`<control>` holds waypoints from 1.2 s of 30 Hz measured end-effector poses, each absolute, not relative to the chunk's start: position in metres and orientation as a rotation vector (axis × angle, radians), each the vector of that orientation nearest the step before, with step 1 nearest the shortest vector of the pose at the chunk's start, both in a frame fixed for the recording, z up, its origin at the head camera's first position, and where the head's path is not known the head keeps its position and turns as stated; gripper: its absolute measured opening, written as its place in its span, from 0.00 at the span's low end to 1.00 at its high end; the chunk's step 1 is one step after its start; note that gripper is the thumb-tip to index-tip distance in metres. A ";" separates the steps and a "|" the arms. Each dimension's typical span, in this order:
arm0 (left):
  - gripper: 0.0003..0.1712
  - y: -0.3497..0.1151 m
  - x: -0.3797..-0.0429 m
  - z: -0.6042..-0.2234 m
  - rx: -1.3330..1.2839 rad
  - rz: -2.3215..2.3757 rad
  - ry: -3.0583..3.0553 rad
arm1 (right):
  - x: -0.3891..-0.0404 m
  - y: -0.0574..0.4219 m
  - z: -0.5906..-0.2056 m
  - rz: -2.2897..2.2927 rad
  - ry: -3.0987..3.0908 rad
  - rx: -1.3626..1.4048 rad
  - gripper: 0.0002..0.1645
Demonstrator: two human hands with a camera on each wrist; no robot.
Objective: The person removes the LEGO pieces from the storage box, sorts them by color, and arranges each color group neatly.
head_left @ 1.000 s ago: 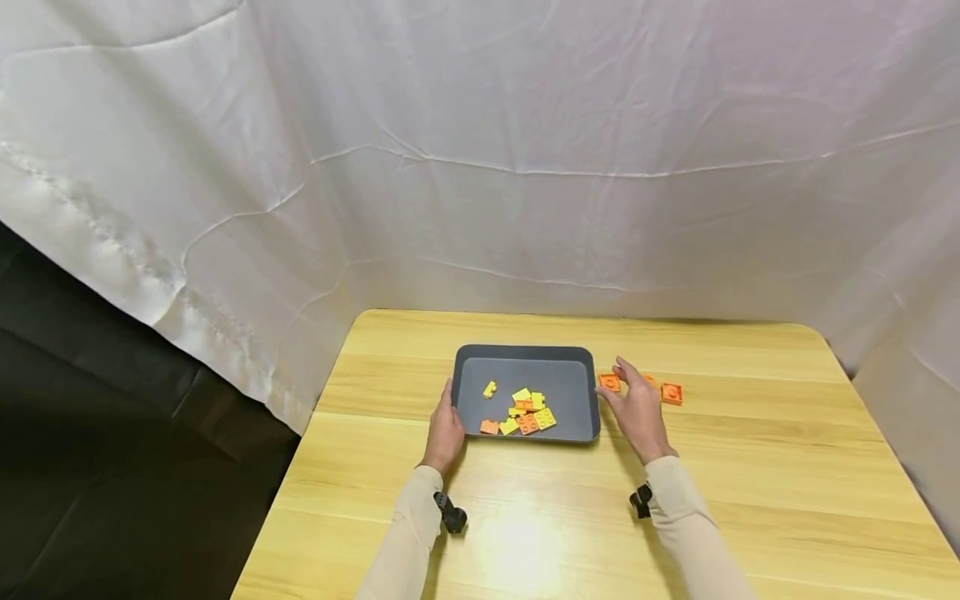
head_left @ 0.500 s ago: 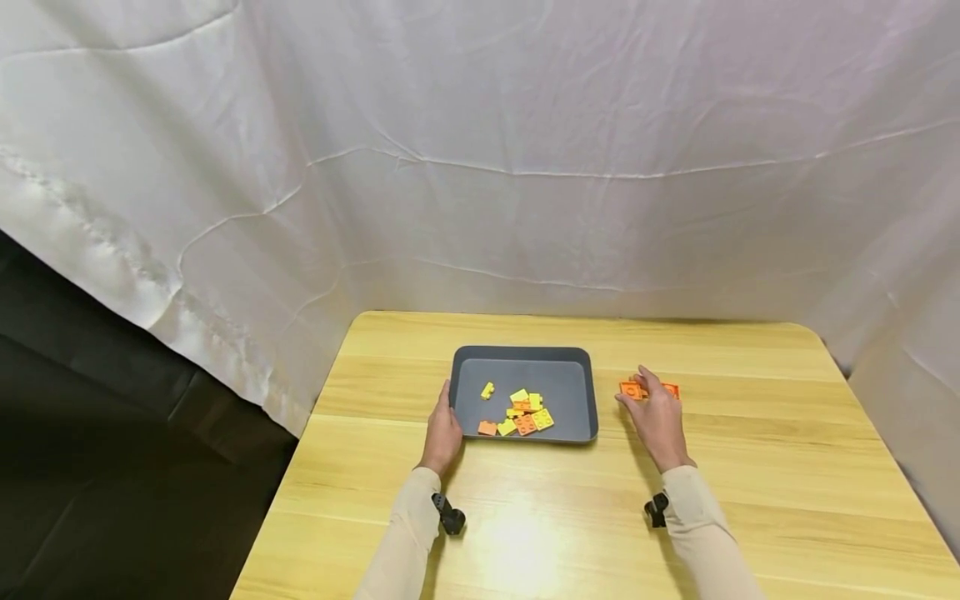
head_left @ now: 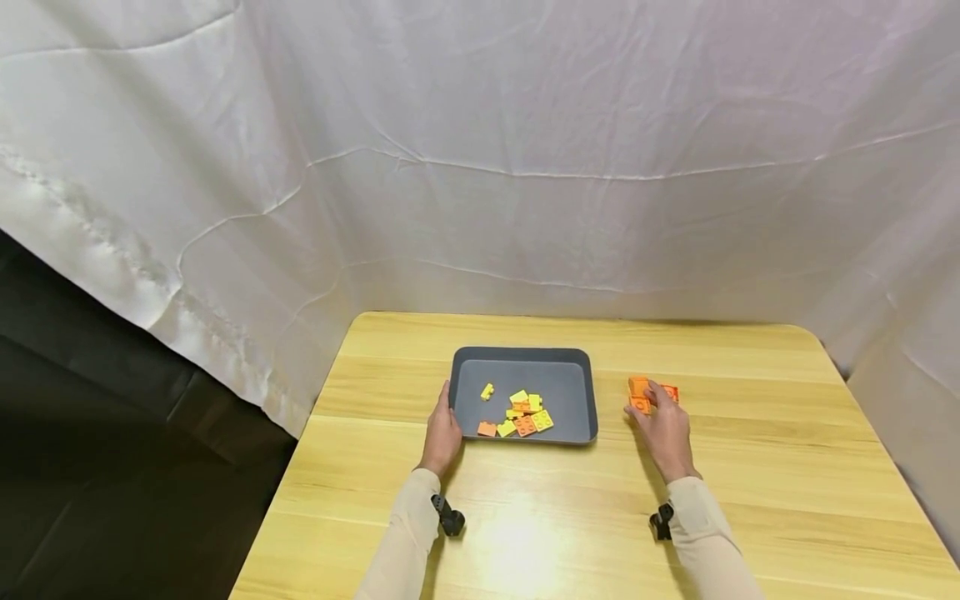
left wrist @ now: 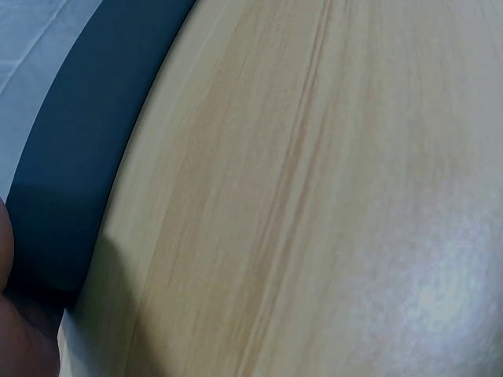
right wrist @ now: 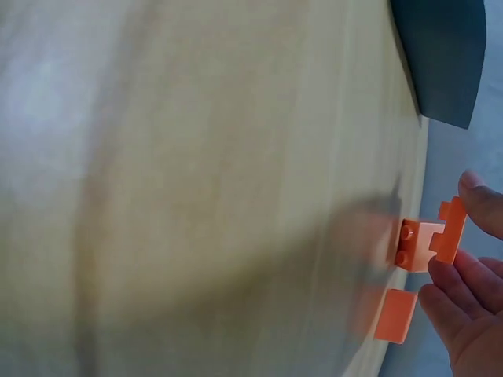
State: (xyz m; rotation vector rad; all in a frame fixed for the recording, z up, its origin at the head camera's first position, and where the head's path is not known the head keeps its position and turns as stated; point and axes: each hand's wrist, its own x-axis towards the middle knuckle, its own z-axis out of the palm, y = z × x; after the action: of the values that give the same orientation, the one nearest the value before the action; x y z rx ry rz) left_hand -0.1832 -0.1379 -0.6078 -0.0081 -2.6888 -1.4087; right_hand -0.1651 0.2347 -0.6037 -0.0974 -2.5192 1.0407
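In the head view, my left hand (head_left: 440,437) holds the left side of a dark grey tray (head_left: 555,373), its fingers along the outer wall. The left wrist view shows part of that hand at the tray corner (left wrist: 63,236). My right hand (head_left: 670,437) is right of the tray and pinches a flat orange toy brick (right wrist: 450,232) between thumb and fingers. Just behind it stands another orange brick (head_left: 639,386) with studs, close to the pinched one. A third orange brick (head_left: 671,392) lies to the right, partly covered by the fingers.
Inside the tray, several yellow and orange bricks (head_left: 525,423) cluster toward the front, and one small yellow brick (head_left: 487,391) lies apart at the left. The wooden table (head_left: 555,500) has white curtain (head_left: 570,233) behind it.
My right hand has moved right and slightly nearer, away from the tray, with the orange brick in its fingers beside the other orange bricks. The left hand and tray stay nearly still.
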 end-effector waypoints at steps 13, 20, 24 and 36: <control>0.32 -0.140 -0.180 -0.610 -0.020 -1.415 -2.697 | -0.156 0.238 -0.610 1.072 -2.569 -0.165 0.36; 0.32 -0.140 -0.180 -0.609 -0.017 -1.404 -2.708 | -0.156 0.239 -0.613 1.080 -2.578 -0.180 0.38; 0.32 -0.140 -0.180 -0.608 -0.025 -1.391 -2.702 | -0.156 0.238 -0.614 1.105 -2.590 -0.199 0.38; 0.32 -0.139 -0.180 -0.605 -0.047 -1.356 -2.702 | -0.155 0.238 -0.615 1.163 -2.610 -0.236 0.40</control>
State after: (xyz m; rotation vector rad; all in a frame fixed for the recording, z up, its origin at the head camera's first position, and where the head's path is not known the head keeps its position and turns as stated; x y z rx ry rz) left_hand -0.1803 -0.1390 -0.6051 -0.0470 -2.7016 -1.3557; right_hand -0.1554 0.2383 -0.6146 -0.2355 -2.6097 1.1627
